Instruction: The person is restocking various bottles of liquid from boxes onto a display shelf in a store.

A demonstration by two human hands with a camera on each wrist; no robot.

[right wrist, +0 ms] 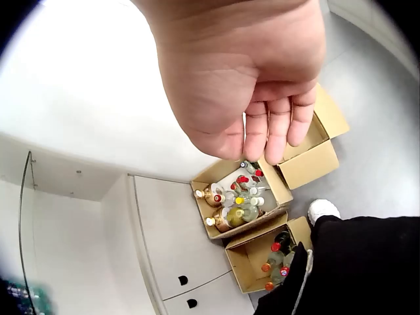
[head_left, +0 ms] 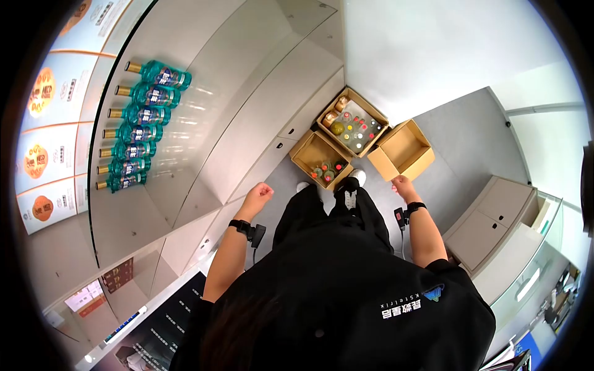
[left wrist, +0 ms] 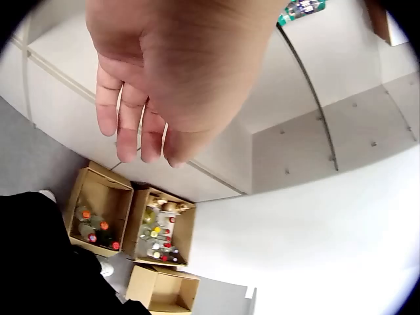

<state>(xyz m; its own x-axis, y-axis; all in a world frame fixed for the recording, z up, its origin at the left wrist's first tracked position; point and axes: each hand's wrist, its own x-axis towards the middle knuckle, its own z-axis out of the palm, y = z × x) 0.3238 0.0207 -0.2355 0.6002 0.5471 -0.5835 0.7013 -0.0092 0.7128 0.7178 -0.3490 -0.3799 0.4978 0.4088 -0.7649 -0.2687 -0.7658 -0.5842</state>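
Your left hand (head_left: 257, 199) and right hand (head_left: 404, 189) hold nothing, fingers loosely bent and close together. The bottles (right wrist: 251, 212) sit in two cartons (head_left: 311, 148) near your shoes (head_left: 358, 177); crouch and grip each singly.

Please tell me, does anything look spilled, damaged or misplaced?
Nothing stands out: I see no spill on the grey floor, the three open brown cardboard boxes look intact, and the teal, gold-capped bottles stand in a row.
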